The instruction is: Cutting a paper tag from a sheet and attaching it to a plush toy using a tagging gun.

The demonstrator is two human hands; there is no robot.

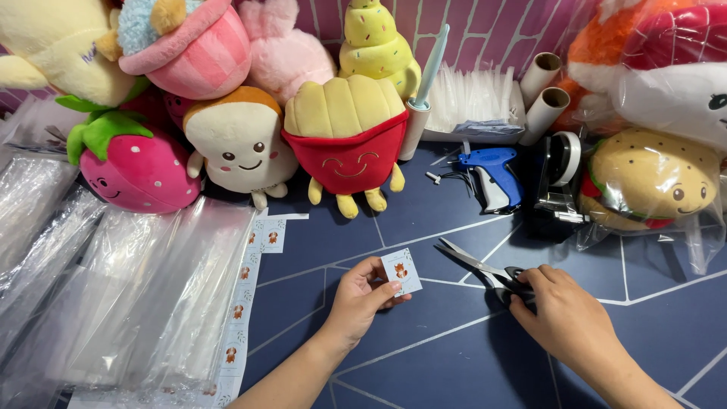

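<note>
Two hands work on the dark blue table (424, 356), both in front of the red fries plush (347, 144). The left hand (357, 299) pinches a small printed sticker card (401, 271) between thumb and fingers, closed on its lower edge, below the fries plush. The right hand (564, 314) rests closed over the handles of the scissors (477, 266), which lie on the table with blades slightly parted, tips pointing toward the card. A strip of matching stickers (241, 310) lies left of the card, beside clear plastic bags (129, 295). A blue tagging gun (492, 174) sits right of the fries plush. For a clean handling step, keep fingertips on the card margin, clear of the blade path, and hold the card flat.
</note>
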